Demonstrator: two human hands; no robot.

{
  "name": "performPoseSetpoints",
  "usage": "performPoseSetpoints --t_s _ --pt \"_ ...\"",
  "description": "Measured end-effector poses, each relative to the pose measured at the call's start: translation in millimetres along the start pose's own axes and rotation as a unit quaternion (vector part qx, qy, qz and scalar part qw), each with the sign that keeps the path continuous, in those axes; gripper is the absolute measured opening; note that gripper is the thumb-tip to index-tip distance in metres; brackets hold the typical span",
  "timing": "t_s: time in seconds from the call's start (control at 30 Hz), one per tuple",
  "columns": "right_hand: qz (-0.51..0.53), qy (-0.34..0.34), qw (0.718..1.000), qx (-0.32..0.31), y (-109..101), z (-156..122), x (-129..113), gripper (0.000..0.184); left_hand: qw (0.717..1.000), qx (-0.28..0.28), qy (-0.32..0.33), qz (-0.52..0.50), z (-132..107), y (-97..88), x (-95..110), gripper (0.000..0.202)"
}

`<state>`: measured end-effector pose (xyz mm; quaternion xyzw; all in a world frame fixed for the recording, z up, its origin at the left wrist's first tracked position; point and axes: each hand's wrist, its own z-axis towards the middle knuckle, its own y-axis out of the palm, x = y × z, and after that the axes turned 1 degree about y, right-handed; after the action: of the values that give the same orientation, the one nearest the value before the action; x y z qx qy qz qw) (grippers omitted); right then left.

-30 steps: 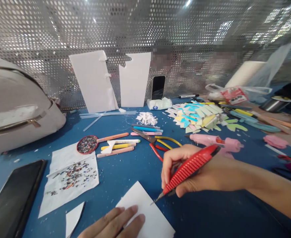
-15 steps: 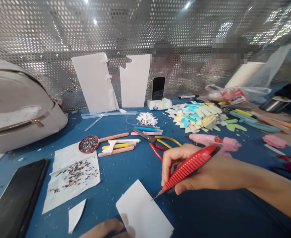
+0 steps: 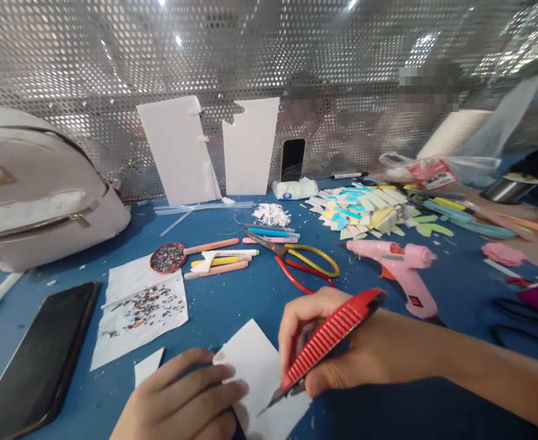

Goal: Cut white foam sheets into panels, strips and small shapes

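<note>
My right hand (image 3: 328, 354) grips a red craft knife (image 3: 330, 339) with a ribbed handle. Its thin blade tip points down and left over a white foam-board piece (image 3: 254, 354); I cannot tell whether it touches. My left hand (image 3: 186, 397) lies with fingers stretched out on the left side of that piece. Partly covered by this hand is a small white offcut (image 3: 147, 368). Beyond my right hand lie scissors (image 3: 296, 260) with red and yellow handles and a pink glue gun (image 3: 394, 263).
A phone (image 3: 35, 360) and a sheet with dark beads (image 3: 108, 293) lie at left, near a backpack (image 3: 44, 195). Markers (image 3: 220, 269) and coloured paper scraps (image 3: 364, 211) spread over the middle. White boards (image 3: 250, 150) lean on the perforated metal wall.
My left hand has come further in over the white piece. My right hand with the craft knife has moved down and left, uncovering the glue gun and scissor handles.
</note>
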<state>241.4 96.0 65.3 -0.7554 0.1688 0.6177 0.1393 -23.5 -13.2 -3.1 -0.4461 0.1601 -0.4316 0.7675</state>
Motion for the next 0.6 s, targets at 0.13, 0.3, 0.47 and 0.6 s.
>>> performPoseSetpoints --t_s 0.13,0.3,0.47,0.6 --pt "0.025 0.001 1.0 -0.007 12 2 4 0.028 0.997 0.072 0.012 0.005 0 8.2 -2 0.039" --pt "0.043 -0.006 0.999 -0.006 17 4 11 0.035 0.996 0.083 0.02 0.02 -4 16.2 -1 0.043" --pt "0.069 0.001 0.997 -0.015 12 7 19 0.037 0.996 0.076 0.026 0.03 -6 16.2 -1 0.056" --pt "0.073 -0.004 0.997 -0.023 9 8 19 0.035 0.995 0.075 0.04 0.042 -5 14.7 -2 0.053"
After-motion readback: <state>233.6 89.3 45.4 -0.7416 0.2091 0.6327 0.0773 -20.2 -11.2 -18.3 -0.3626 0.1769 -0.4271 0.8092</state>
